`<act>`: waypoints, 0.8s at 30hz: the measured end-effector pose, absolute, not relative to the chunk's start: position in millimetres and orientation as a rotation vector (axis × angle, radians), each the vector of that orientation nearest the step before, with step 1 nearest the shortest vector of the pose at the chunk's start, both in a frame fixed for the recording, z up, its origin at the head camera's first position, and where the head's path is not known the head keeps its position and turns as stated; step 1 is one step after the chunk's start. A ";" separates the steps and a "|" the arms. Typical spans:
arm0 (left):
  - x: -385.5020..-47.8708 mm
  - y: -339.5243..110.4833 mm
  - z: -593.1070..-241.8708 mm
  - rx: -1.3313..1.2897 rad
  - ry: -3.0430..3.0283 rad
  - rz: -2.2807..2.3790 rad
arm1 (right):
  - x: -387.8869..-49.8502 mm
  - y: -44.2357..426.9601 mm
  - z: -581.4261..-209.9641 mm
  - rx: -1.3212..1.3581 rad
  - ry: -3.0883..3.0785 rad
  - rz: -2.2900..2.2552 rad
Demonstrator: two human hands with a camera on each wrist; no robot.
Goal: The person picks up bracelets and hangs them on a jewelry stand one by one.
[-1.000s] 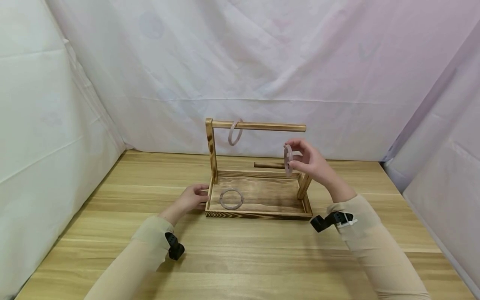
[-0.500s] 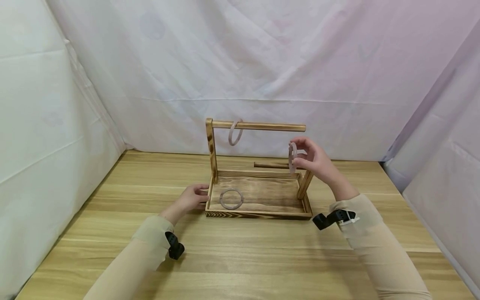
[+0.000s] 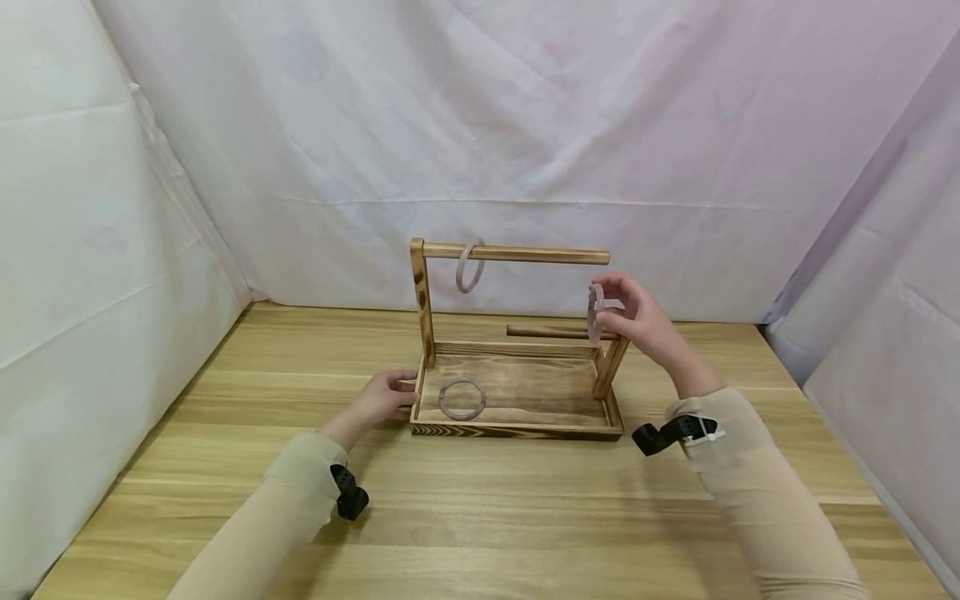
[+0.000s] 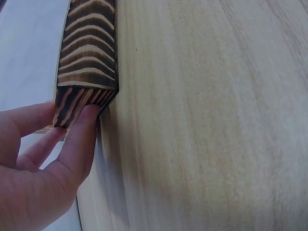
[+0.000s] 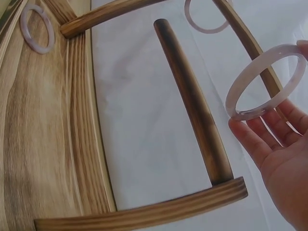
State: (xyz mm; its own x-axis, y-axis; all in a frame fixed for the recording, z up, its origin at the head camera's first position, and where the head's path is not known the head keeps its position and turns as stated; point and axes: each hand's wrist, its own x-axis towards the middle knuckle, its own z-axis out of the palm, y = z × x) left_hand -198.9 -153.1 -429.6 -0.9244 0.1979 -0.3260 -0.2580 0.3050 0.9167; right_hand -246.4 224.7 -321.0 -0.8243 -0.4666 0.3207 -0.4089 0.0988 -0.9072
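Note:
My right hand [image 3: 642, 321] pinches a pale pink bangle [image 3: 596, 315] between thumb and fingers. It holds the bangle upright near the right end of the rack's lower bar [image 3: 543, 332]; in the right wrist view the bangle [image 5: 236, 91] is apart from that bar [image 5: 190, 96]. Against the left end of the wooden tray [image 3: 517, 432] rest the fingers of my left hand [image 3: 381, 396]; up close, the left hand [image 4: 43, 178] touches the tray's dark-grained end [image 4: 77, 101]. A second bangle [image 3: 462, 285] hangs on the upper bar [image 3: 547, 253]. Inside the tray lies a greyish bangle [image 3: 444, 406].
One post [image 3: 422, 300] carries the upper bar at the left, and a shorter post [image 3: 611, 368] carries the lower bar at the right. Both bars have a free end. The rack stands on a wooden table [image 3: 480, 517], with white cloth [image 3: 525, 125] behind it.
My right hand has shifted a little to the right and slightly up with its bangle, along the lower bar. My left hand and the other bangles look the same.

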 end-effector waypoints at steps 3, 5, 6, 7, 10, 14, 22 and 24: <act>-198.9 -153.2 -429.9 -0.053 2.200 1.651 | -248.5 229.5 -322.0 -0.900 2.315 -1.853; -199.2 -153.3 -430.2 -0.051 2.202 1.648 | -249.3 232.1 -321.5 -0.894 2.335 -1.853; -199.5 -153.4 -430.4 -0.053 2.202 1.649 | -249.5 233.2 -320.9 -0.892 2.344 -1.854; -199.7 -153.5 -430.6 -0.055 2.203 1.650 | -249.7 234.0 -320.1 -0.889 2.355 -1.854; -200.4 -153.8 -431.3 -0.056 2.204 1.648 | -251.4 236.2 -317.5 -0.872 2.377 -1.863; -200.8 -153.9 -431.9 -0.058 2.205 1.651 | -256.0 237.6 -315.1 -0.854 2.402 -1.878; -200.6 -153.7 -430.6 -0.068 2.198 1.656 | -263.0 241.7 -312.7 -0.919 2.349 -1.949; -200.8 -153.7 -430.8 -0.074 2.194 1.660 | -264.8 242.4 -311.4 -0.924 2.351 -1.949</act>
